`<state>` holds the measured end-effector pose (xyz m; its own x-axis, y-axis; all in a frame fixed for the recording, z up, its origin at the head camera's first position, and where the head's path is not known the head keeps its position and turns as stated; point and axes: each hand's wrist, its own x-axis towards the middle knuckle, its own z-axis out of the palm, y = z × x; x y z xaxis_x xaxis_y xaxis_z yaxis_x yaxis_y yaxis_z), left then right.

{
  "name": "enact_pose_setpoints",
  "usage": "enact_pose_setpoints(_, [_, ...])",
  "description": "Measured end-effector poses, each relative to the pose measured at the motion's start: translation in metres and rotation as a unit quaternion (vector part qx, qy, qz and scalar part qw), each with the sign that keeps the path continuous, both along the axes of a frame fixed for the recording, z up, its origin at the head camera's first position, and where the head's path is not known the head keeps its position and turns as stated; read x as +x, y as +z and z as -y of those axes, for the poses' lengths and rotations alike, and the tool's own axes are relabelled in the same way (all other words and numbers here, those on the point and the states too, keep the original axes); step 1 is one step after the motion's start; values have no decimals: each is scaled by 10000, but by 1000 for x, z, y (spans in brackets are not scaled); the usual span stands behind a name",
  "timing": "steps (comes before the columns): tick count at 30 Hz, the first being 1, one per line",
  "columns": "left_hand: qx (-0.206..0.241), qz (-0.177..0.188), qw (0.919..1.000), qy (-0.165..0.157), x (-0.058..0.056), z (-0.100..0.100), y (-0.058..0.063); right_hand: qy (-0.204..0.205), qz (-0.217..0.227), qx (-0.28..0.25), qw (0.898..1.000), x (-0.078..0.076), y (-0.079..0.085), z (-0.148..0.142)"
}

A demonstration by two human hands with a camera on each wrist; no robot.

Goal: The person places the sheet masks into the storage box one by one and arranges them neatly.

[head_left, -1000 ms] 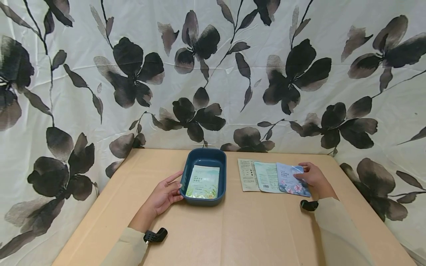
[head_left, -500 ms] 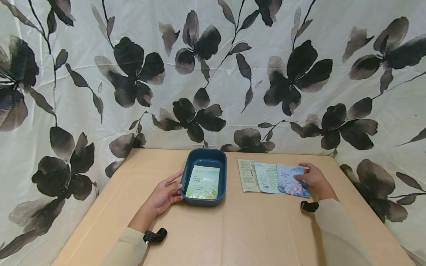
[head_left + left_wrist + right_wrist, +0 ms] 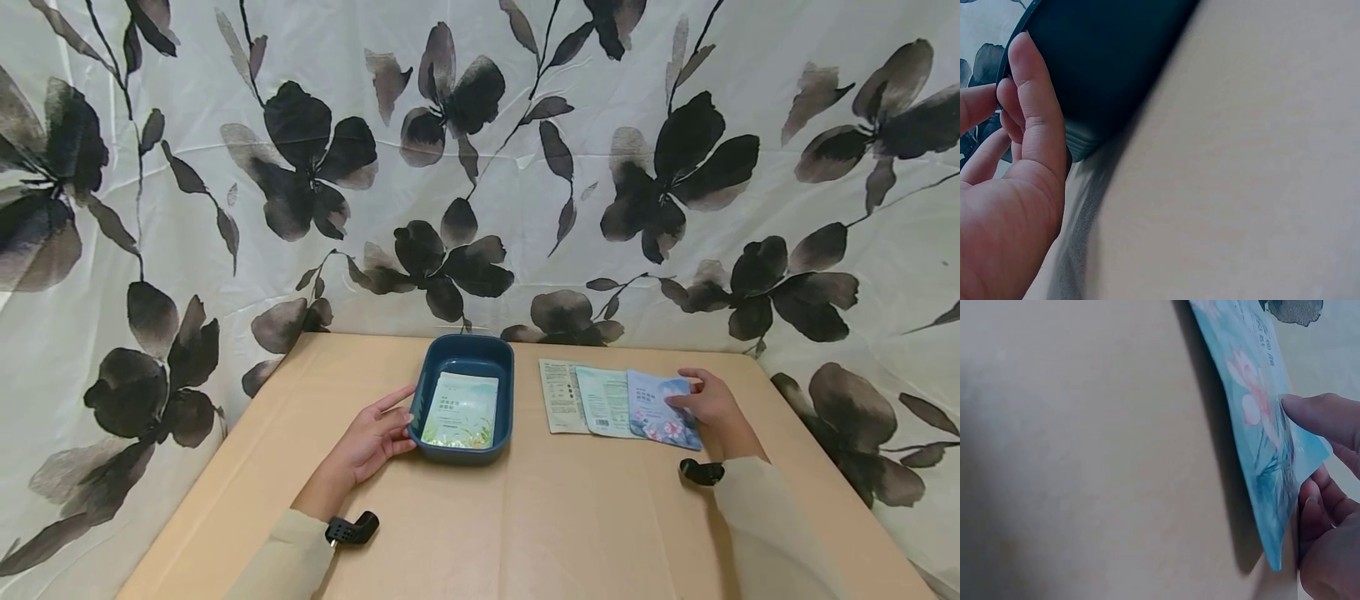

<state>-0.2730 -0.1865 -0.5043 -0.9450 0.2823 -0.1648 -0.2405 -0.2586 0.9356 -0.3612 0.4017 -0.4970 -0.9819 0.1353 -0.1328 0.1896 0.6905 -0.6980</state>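
Observation:
My left hand [image 3: 372, 443] holds the left wall of a dark blue rectangular plastic tub [image 3: 461, 456], its thumb [image 3: 1035, 106] against the wall close to the rim. A flat green-and-white sachet [image 3: 461, 408] lies face up inside the tub. On the right, my right hand [image 3: 712, 407] pinches the right edge of a blue sachet [image 3: 660, 407] printed with pink flowers, thumb on top and fingers beneath. In the right wrist view the sachet's near edge casts a shadow on the table. This sachet overlaps a pale mint sachet [image 3: 603, 400], which overlaps a cream one [image 3: 561, 398].
The tub and sachets are near the back edge of a tan table [image 3: 540, 517]. Behind it hangs a white curtain [image 3: 525, 192] with dark flowers. Each wrist wears a black camera band.
The head view has shifted slightly, moving everything a little to the right in the picture. Both hands keep their places on the tub and the blue sachet.

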Motion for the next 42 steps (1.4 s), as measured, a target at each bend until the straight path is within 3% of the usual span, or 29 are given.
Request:
enact_pose_setpoints(16, [7, 22, 10000, -52, 3, 2, 2, 59, 93, 118, 9999, 20, 12, 8])
enact_pose_setpoints(42, [-41, 57, 9999, -112, 4, 8, 2, -39, -200, -248, 9995, 51, 4, 6])
